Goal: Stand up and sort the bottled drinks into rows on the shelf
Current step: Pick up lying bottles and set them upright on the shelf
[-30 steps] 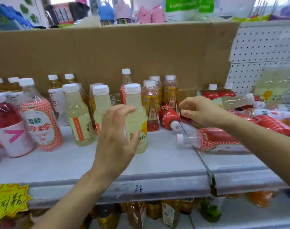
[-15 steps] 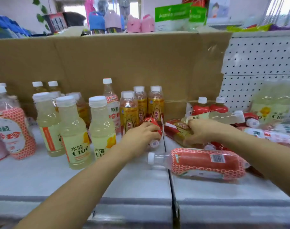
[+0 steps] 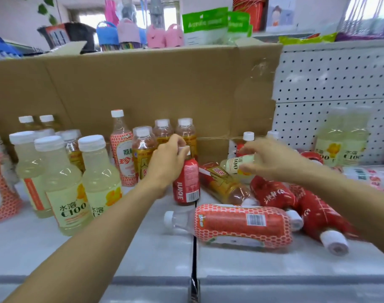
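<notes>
Pale lemon bottles [image 3: 65,189] stand in rows at the shelf's [image 3: 132,254] left. The left hand [image 3: 167,164] curls its fingers round the cap and neck of a red juice bottle [image 3: 187,183], which stands upright just in front of the amber tea bottles [image 3: 143,149]. The right hand [image 3: 272,162] pinches a small pale bottle [image 3: 238,164] between thumb and curled fingers, holding it sideways over toppled red bottles [image 3: 317,215] and a honeycomb-labelled bottle [image 3: 237,226].
</notes>
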### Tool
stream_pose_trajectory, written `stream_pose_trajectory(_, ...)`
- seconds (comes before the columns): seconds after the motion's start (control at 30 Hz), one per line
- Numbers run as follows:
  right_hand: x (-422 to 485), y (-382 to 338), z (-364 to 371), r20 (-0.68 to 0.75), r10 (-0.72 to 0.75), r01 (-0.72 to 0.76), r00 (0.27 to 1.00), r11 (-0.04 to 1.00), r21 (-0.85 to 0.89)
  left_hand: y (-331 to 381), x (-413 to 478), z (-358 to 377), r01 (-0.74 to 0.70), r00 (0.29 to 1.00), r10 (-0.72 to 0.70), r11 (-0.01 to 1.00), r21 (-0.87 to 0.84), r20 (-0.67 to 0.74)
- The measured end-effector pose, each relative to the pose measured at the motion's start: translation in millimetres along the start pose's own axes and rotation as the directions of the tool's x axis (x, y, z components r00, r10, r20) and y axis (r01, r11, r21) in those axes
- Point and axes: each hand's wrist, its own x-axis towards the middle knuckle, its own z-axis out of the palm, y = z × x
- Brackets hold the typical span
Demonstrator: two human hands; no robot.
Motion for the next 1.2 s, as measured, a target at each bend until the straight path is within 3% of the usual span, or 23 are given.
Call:
stream_pose_trajectory(0.1,0.6,26.9,-18.1,-0.05,0.052,-0.058,0.997,0.991,-0.118,6.2,4.6,1.4,0.007,0.992,-0.012,0.999,0.042,0.124)
stream_pose_trajectory(0.2,-0.4,54.3,-24.0,0.178,0.185,-0.173,0.967,0.982,-0.078,6.7,1.8,0.2,-0.041,0.981,0.04,0.999,0.002,0.189)
stream_pose_trajectory(0.27,-1.6,64.9,-20.1,0.256,0.217,-0.231,0.942,0.973,0.024,5.0,-0.5,-0.7,-0.081,0.98,0.076,0.997,0.02,0.184)
stream_pose_trajectory(0.43,14.9,63.8,-25.6,0.076,0.128,-0.139,0.989,0.977,0.161,1.8,-6.2,2.1,-0.149,0.988,0.144,0.98,0.131,0.051)
stream_pose_trajectory(0.57,49.7,50.5,-28.0,-0.092,0.042,-0.009,0.995,0.943,0.333,14.1,-10.6,7.6,-0.309,0.949,0.316,0.912,0.269,0.021)
stream_pose_trajectory(0.7,89.0,33.1,-12.1,-0.143,0.023,0.048,0.989,0.881,0.471,33.3,-21.1,10.1,-0.386,0.921,0.389,0.908,0.163,0.014)
stream_pose_trajectory(0.87,118.3,19.8,6.2,-0.026,-0.07,0.073,0.997,0.841,0.537,28.5,-40.6,2.1,-0.224,0.947,0.223,0.974,-0.024,0.232)
stream_pose_trajectory(1.03,114.6,25.0,2.7,0.163,-0.107,0.005,0.981,0.85,0.526,9.0,-63.5,-9.8,0.011,0.896,-0.043,0.997,0.074,0.442)
stream_pose_trajectory(1.2,65.9,15.3,11.4,-0.038,-0.117,0.123,0.992,0.951,0.283,2.9,-83.8,-10.4,0.307,0.833,-0.305,0.949,0.073,0.462)
